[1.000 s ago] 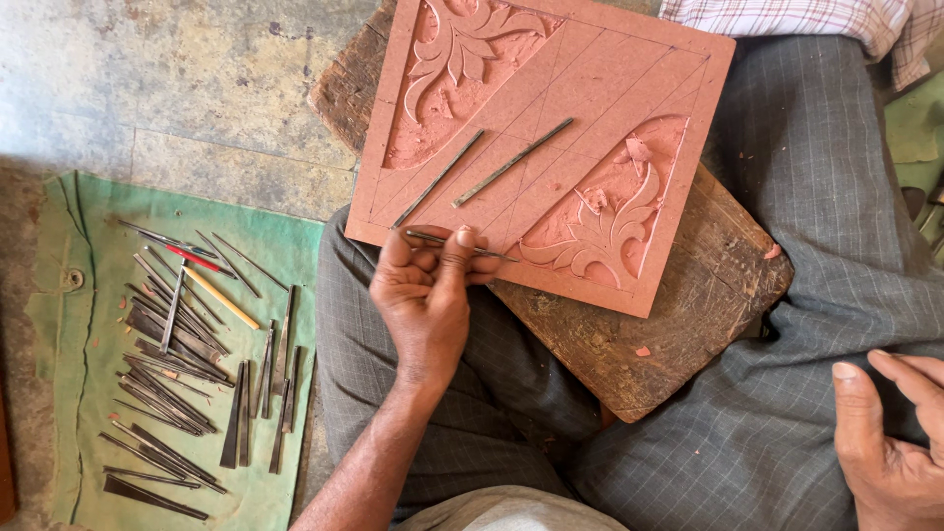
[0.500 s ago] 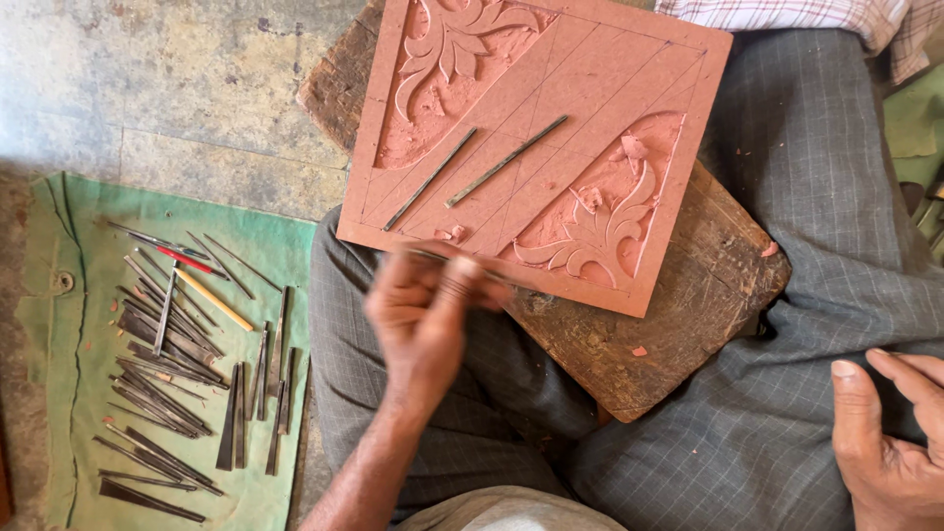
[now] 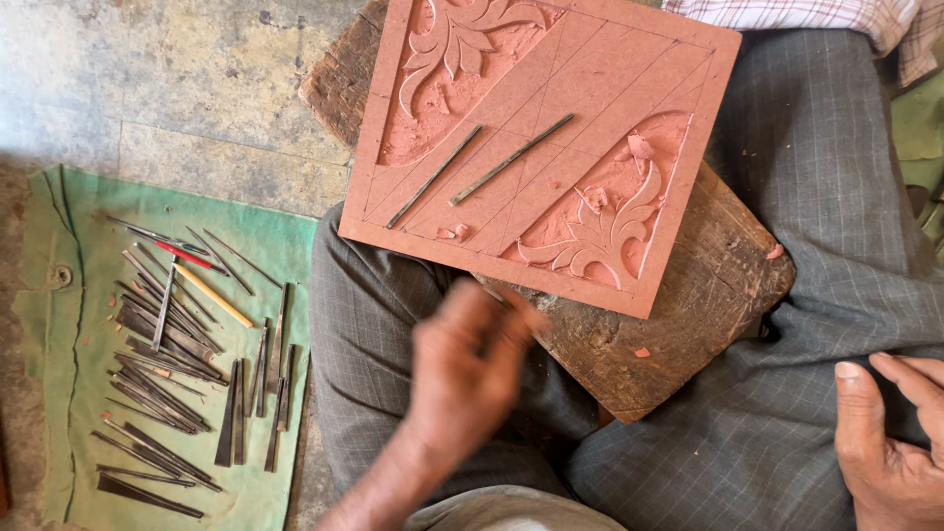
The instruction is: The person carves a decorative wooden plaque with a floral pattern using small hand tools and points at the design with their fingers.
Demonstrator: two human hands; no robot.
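A reddish stone slab with carved leaf patterns in two corners rests tilted on a rough wooden block on my lap. Two thin metal chisels lie loose on the slab's flat middle band. My left hand is blurred with motion, just below the slab's near edge and over my left thigh. Its fingers are curled, and I cannot tell whether they hold a tool. My right hand lies at the bottom right on my grey trousers, fingers apart, holding nothing.
A green cloth is spread on the stone floor at the left. On it lie several dark metal chisels, a red-handled tool and a yellow pencil. Small stone chips sit on the block.
My left hand has pulled back from the slab's near edge toward my body and is now blurred. The slab has shifted slightly. The right hand has not moved.
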